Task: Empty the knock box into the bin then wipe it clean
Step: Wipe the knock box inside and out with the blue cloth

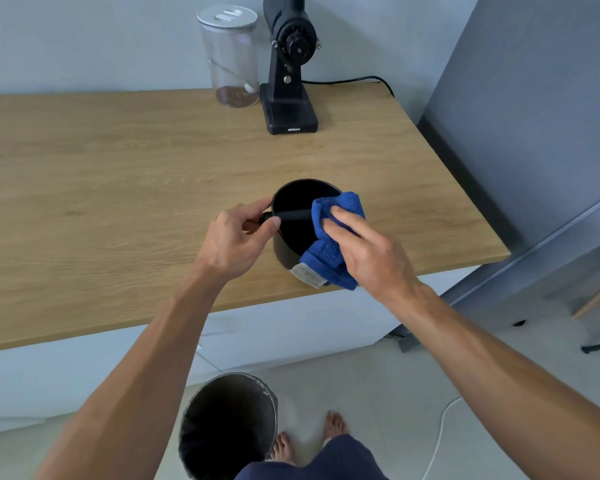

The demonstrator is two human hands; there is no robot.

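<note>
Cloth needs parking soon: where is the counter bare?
Bare wood spans the counter left of the knock box, and between it and the grinder. Crowded: back edge by the jar, and around the box, both hands there.

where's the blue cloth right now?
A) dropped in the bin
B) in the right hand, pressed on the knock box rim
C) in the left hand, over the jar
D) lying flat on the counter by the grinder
B: the right hand presses the blue cloth over the right rim of the knock box, while the left hand holds the end of its bar.
</note>
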